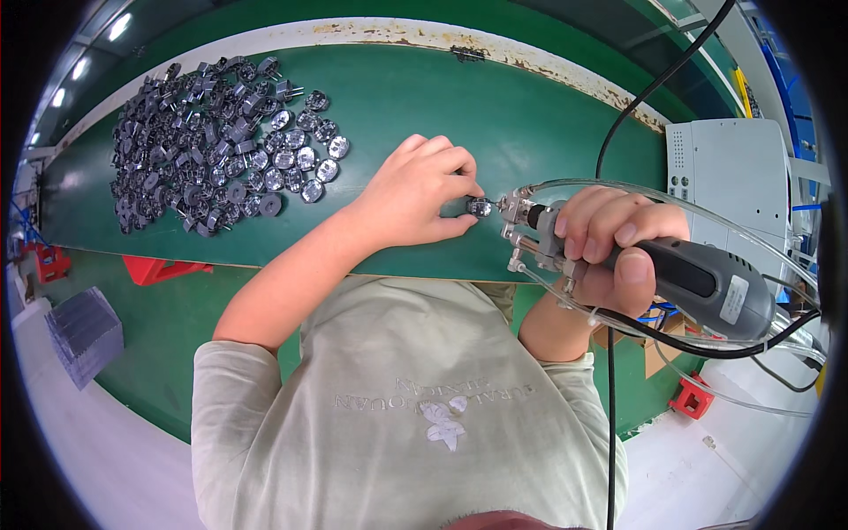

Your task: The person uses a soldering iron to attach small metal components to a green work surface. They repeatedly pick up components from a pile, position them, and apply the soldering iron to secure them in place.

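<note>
My left hand pinches a small dark part with a shiny face between thumb and forefinger, over the green tabletop. Wrapped round a grey and black power screwdriver, my right hand holds the tool lying nearly level. Its metal nose points left and meets the part, or comes very close to it; the exact contact is too small to tell. Clear tubes and a black cable run from the tool. To the left lies a heap of similar dark grey parts, some with metal pins sticking out.
The green tabletop has a worn, pale rail behind it. A light grey machine box stands at the right. A black cable hangs down by the screwdriver. Red stands and a grey block are below the table.
</note>
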Available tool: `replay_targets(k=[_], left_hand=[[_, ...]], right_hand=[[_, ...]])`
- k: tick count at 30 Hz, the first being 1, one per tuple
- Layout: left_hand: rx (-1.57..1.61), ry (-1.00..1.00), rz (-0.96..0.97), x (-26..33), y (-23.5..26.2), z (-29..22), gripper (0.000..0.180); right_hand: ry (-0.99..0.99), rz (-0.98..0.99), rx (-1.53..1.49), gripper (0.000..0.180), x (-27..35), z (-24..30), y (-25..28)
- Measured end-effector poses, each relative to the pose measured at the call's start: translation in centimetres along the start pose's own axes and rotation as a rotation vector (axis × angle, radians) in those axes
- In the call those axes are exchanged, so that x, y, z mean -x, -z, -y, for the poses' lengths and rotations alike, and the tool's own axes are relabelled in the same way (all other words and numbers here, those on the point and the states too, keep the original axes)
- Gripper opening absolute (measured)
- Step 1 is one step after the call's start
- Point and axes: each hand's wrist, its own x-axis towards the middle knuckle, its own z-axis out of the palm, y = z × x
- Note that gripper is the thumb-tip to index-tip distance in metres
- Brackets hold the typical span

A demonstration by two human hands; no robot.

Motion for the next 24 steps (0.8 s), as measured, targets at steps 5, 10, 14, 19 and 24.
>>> replay_targets(k=[5,10,14,19,24], left_hand=[[0.001,0.007,0.0,0.1,-0.1,0.1,0.027],[0.008,0.001,-0.008,0.1,-0.2,0.1,0.026],[0.009,-0.004,0.011,0.2,-0.2,0.0,0.025],[0.037,-0.035,-0.016,0.1,-0.4,0.4,0.024],[0.015,-0.015,0.004,0.2,-0.1,0.0,0.021]], right_hand=[[-0.007,-0.002,0.01,0.03,0.0,0.2,0.0],[0.007,0.012,0.024,0.029,0.1,-0.2,-0.1],[0.011,0.013,0.053,0.024,0.2,-0.5,-0.9],[-0.043,0.141,0.202,0.026,-0.3,-1.1,-1.1],[-0.105,0.097,0.068,0.028,-0.2,-0.4,-1.2]])
